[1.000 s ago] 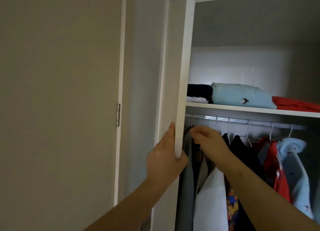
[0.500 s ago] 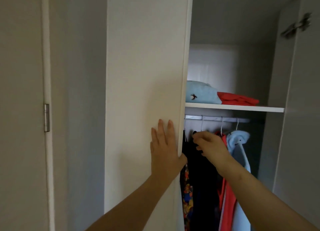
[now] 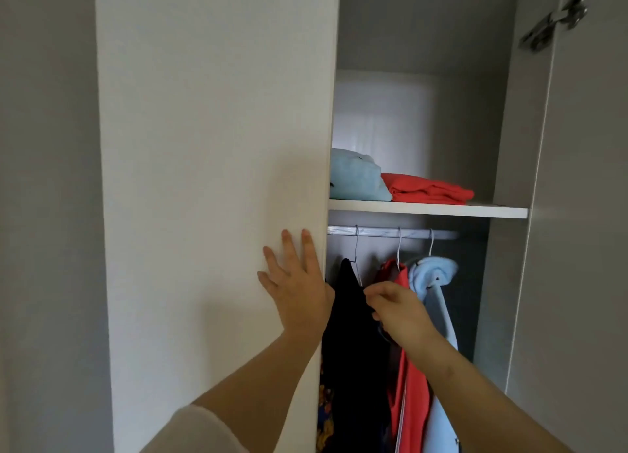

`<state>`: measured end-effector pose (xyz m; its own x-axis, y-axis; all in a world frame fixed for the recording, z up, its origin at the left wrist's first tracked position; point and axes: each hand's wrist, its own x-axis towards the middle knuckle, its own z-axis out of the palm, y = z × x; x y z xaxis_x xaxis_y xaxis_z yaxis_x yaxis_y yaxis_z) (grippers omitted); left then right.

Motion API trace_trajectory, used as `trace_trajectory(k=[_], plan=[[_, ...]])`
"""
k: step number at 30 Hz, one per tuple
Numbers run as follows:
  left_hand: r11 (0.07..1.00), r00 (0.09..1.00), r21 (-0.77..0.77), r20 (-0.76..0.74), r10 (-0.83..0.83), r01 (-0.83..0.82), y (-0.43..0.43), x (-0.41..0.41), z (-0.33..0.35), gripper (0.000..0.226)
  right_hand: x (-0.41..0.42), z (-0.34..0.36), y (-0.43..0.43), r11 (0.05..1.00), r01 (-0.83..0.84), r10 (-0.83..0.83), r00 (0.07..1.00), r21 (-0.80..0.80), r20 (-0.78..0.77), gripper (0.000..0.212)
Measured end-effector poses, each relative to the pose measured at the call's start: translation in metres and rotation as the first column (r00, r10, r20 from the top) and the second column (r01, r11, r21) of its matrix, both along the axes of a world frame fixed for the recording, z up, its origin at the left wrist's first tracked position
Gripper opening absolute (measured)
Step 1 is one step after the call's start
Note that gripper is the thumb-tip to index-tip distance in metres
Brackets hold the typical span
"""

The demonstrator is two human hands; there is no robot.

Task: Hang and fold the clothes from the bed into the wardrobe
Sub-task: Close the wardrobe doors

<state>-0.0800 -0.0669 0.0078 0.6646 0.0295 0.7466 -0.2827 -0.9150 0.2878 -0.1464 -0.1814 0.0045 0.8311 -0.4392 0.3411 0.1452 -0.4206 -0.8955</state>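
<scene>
Hanging: dark garment on rail; likely soft, light.
Left hand: spread flat on door.
Right hand: pinches dark garment's shoulder; best hold near hanger.

Matt white door, metal rail

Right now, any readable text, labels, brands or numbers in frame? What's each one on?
None readable.
Folded light blue garment: small dark mark, a motif, not letters.
Hanging light blue garment: dark specks, too small to read.
Patterned garment: colourful print, no letters showing.
Dark garment, pinched by the right hand: no tag showing.
</scene>
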Motion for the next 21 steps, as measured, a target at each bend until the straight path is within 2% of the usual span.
trace_trajectory(k=[5,12,18,21], plan=[[0.997,0.997,-0.011,0.020,0.072,-0.072,-0.018,0.022,-0.002,0.086,0.021,-0.002,-0.017,0.999,0.022,-0.023,0.999,-0.023,-0.047,0.019],[0.998,1.000,-0.057,-0.002,0.001,-0.001,-0.026,0.040,-0.005,0.090,0.025,-0.002,-0.023,0.999,0.016,-0.019,0.998,-0.047,-0.063,0.017],[0.994,0.986,-0.012,-0.131,-0.108,0.107,-0.020,0.048,-0.007,0.105,0.010,0.005,-0.020,1.000,0.007,-0.007,1.000,-0.018,0.001,0.027],[0.969,0.953,0.029,-0.195,-0.234,0.244,-0.008,0.032,-0.002,0.108,-0.005,0.011,-0.013,0.999,0.026,-0.026,1.000,-0.044,-0.003,0.023]])
